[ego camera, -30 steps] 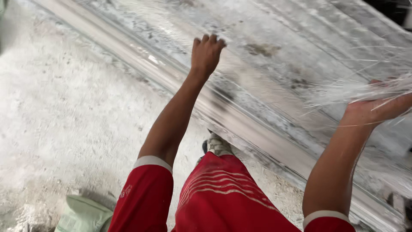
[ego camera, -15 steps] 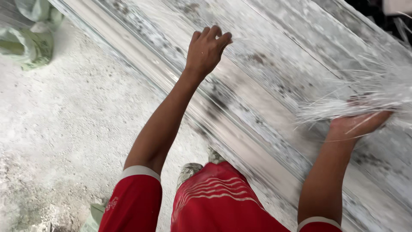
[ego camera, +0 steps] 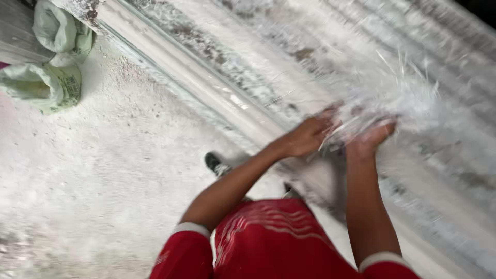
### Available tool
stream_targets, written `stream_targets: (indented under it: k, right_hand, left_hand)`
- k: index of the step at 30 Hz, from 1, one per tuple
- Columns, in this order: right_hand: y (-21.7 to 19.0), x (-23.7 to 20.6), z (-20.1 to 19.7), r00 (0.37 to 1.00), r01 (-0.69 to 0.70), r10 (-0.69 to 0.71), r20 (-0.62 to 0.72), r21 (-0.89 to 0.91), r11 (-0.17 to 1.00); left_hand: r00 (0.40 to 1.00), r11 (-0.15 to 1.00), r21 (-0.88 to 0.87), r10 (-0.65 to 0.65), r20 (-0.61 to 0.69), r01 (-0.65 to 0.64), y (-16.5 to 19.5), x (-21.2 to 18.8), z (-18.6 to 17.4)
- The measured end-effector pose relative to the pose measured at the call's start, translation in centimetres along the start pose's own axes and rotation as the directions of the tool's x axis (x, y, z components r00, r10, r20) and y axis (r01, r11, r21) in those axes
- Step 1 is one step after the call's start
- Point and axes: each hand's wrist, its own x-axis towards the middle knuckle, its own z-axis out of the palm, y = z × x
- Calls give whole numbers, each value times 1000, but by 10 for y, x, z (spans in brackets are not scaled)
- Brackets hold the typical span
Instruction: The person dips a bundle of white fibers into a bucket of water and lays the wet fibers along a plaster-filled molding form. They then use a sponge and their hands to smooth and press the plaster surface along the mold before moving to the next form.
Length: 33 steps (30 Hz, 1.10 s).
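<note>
A loose bundle of thin white fibres (ego camera: 398,98) spreads out over a long pale ribbed sheet (ego camera: 289,62) that runs diagonally across the view. My right hand (ego camera: 369,139) is closed on the near end of the bundle. My left hand (ego camera: 310,134) has come in right beside it, with its fingers on the same fibres. Both hands are motion-blurred, so the exact grip is hard to read. My red sleeves with white cuffs and red shorts fill the bottom of the view.
Pale green sacks (ego camera: 49,82) lie at the top left on the white, dusty floor (ego camera: 103,181). The raised edge of the sheet (ego camera: 206,93) runs between floor and work surface. My dark shoe (ego camera: 214,163) stands by that edge.
My left hand has dropped from its raised, open pose down and right to join the right hand on the fibres. The view has swung, which brings the sacks into the top left.
</note>
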Motion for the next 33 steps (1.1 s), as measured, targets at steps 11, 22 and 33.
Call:
stream_targets:
  k: [11,22,33]
  right_hand:
    - [-38,73,116,857,515,-473,206,-388,764]
    - [8,57,101,831,493,-555,-34,-415,764]
    - [182,112,239,880,437,-468,-82,-247,865]
  left_hand:
    - [977,891,445,164,-137,-87,-66,29,-257]
    - [992,608,794,-108,66,14,-211,78,-351]
    - [940,473,870,-340,30,143,-282,96,-477]
